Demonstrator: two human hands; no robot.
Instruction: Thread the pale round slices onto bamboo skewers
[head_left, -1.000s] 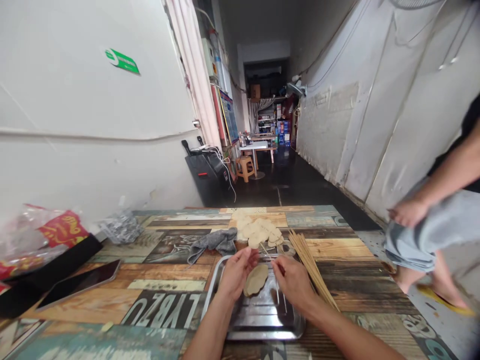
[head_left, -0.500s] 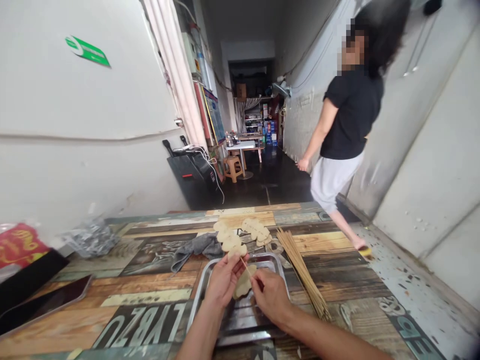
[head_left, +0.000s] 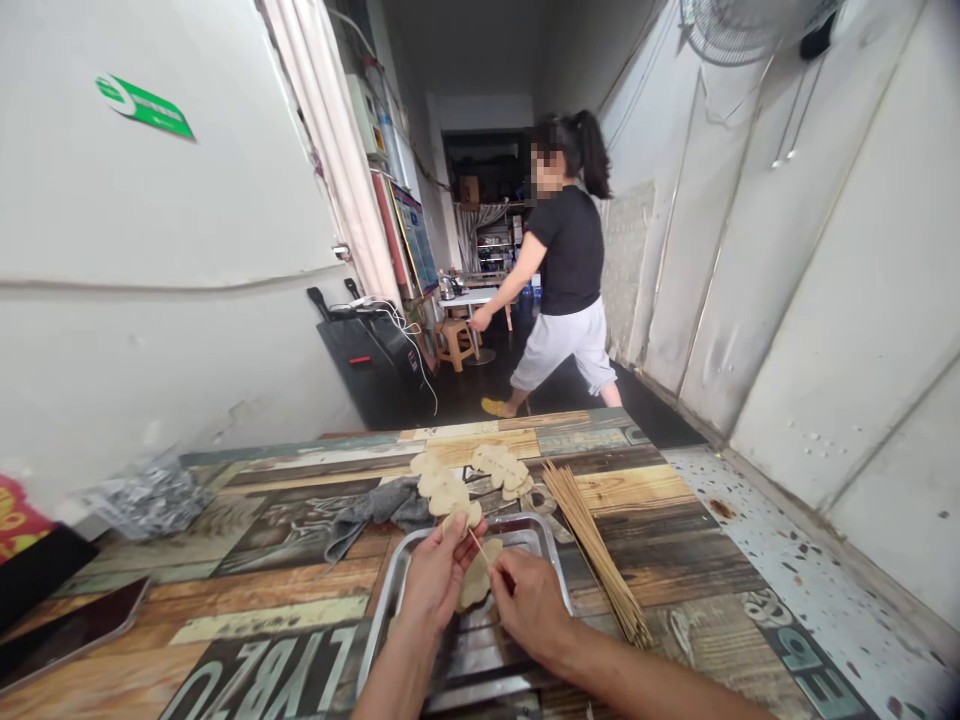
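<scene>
Pinching a stick (head_left: pixel 480 547), the right hand (head_left: pixel 529 605) sits beside the left hand (head_left: pixel 435 580), whose closed fingers grip a slice (head_left: pixel 459 514) near the far rim of the tray (head_left: pixel 556 565). Another slice (head_left: pixel 474 582) lies inside; beyond are a cloth (head_left: pixel 386 508) and bundled sticks (head_left: pixel 596 550).

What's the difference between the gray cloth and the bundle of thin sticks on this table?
The gray cloth is crumpled, while the bundle of sticks is long and straight. The gray cloth is dark; the bundle of sticks is light tan. The gray cloth lies left of the bundle of sticks. Both rest on the table.
</scene>
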